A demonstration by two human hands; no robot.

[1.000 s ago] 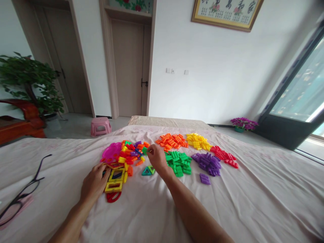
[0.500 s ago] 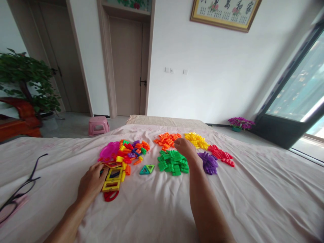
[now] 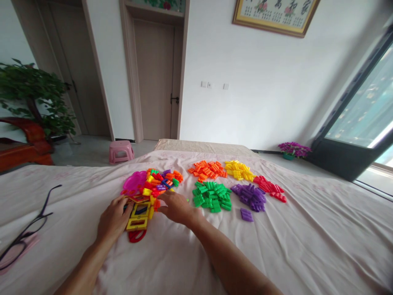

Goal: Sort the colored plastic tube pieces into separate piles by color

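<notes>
My left hand is closed at the left edge of a stack of magnetic tiles, its fingertips partly hidden. Yellow frames and a red curved piece show in the stack. My right hand is at the lower right of a mixed heap of plastic building blocks. Its thumb and forefinger are apart, close beside an orange block. Behind the stack lies a bright pink scalloped tray. The right hand covers most of the triangular tiles.
Sorted piles of orange, yellow, red, green and purple blocks lie to the right on a pale cloth. One purple block sits apart. Eyeglasses rest at the left.
My right hand has moved left and nearer, from the orange pile to the mixed heap. The purple pile, partly covered by my forearm before, now shows fully. My left hand stays at the tiles.
</notes>
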